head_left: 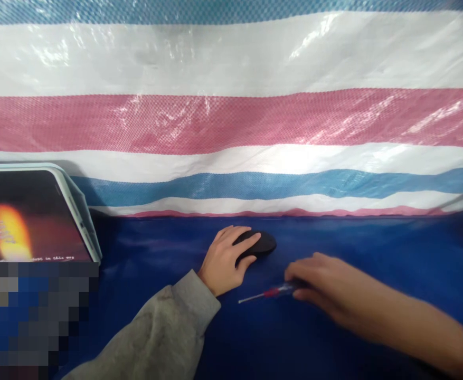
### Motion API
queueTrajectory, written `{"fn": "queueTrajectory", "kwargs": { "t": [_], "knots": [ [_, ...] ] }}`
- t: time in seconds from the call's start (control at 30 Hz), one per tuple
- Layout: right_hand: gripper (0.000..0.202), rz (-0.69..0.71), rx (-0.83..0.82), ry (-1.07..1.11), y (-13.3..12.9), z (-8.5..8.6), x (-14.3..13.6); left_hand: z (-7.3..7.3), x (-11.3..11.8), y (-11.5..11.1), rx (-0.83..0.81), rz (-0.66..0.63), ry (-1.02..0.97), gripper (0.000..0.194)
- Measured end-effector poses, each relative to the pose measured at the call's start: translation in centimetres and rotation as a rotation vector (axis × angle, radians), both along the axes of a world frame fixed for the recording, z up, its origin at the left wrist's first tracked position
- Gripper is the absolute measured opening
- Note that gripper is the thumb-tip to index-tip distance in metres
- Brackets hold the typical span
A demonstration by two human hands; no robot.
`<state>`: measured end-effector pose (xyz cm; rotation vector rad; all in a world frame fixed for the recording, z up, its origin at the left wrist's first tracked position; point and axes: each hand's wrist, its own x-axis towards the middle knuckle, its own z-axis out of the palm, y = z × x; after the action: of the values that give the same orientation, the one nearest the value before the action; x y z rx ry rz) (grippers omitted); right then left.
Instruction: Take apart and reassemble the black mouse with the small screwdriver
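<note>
Near the back of the blue surface lies a black computer mouse [263,244]. My left hand [229,258], coming out of a grey sleeve, grips its left part, with thumb and fingers around it; the underside is hidden. To the right and nearer to me, my right hand [317,279] is closed around the handle end of a small screwdriver [271,292]. The screwdriver has a red and clear section, and its thin metal shaft points left, below my left hand. The shaft's tip is apart from the mouse. My right hand is slightly blurred.
A tablet [29,221] in a pale case leans at the left, its screen lit with a flame-like picture. Below it, a patch is pixelated. Behind the dark blue tabletop [144,295] rises a striped plastic sheet [231,121] in white, red and blue.
</note>
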<state>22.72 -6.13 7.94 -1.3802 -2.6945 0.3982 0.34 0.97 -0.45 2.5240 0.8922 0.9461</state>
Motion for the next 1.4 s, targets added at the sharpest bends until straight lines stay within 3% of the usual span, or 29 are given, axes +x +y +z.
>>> {"fn": "queueTrajectory", "kwargs": {
  "t": [0.13, 0.23, 0.5, 0.87, 1.1, 1.4],
  "knots": [
    [0.014, -0.202, 0.162, 0.304, 1.8, 5.7, 0.6, 0.0, 0.3, -0.2, 0.034, -0.020, 0.009, 0.038],
    [0.020, -0.301, 0.228, 0.319, 3.2, 7.2, -0.4, -0.1, 0.3, -0.3, 0.070, -0.024, 0.034, 0.040],
    [0.019, -0.323, 0.240, 0.228, 4.7, 4.2, -1.7, 0.0, 0.0, -0.2, 0.106, -0.088, 0.074, 0.042],
    [0.018, -0.318, 0.220, 0.211, 4.7, 4.4, -1.4, 0.0, 0.1, -0.2, 0.110, -0.110, 0.101, 0.045],
    [0.022, -0.417, 0.404, -0.024, 4.8, 3.2, -1.1, 0.2, 0.1, -0.3, 0.118, -0.106, 0.113, 0.043],
    [0.030, -0.136, 0.345, 0.113, 3.9, 3.7, -1.7, 0.0, 0.1, -0.1, 0.139, -0.112, 0.117, 0.040]
  ]
}}
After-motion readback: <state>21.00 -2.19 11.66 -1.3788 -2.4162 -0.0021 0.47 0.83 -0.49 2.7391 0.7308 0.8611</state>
